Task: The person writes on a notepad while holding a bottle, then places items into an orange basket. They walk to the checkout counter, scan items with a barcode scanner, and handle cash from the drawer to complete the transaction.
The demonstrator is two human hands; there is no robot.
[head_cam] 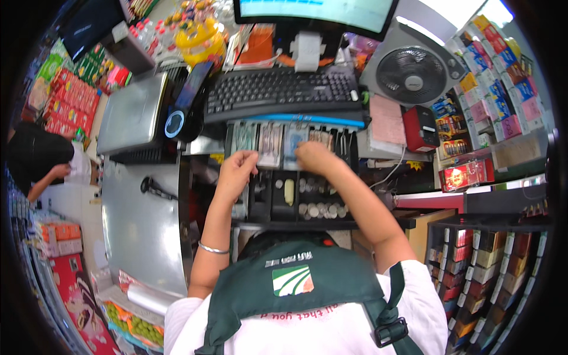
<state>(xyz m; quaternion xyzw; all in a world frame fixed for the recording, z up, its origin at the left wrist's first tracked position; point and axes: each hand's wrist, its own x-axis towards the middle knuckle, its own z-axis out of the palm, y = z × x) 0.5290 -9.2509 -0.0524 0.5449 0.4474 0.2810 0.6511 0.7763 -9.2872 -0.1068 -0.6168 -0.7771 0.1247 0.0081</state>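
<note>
A black cash drawer (270, 213) is pulled out in front of me, with banknote slots at the back and coin trays nearer. My right hand (314, 156) reaches onto the blue banknotes (292, 144); its fingertips are partly hidden, so a grip cannot be made out. My left hand (239, 172) hovers by the drawer's left side with curled fingers, near the green banknotes (244, 138) and pinkish banknotes (269, 144). Whether it pinches anything is unclear. More banknotes (321, 137) lie right of the blue ones. Silver coins (321, 210) fill the front right tray.
A keyboard (279, 91) sits behind the drawer under a monitor (315, 11). On the left stand a scanner (179, 120) and a metal-topped counter (142, 230). A fan (412, 75) and red device (420, 128) are right. Another person (40, 153) stands far left.
</note>
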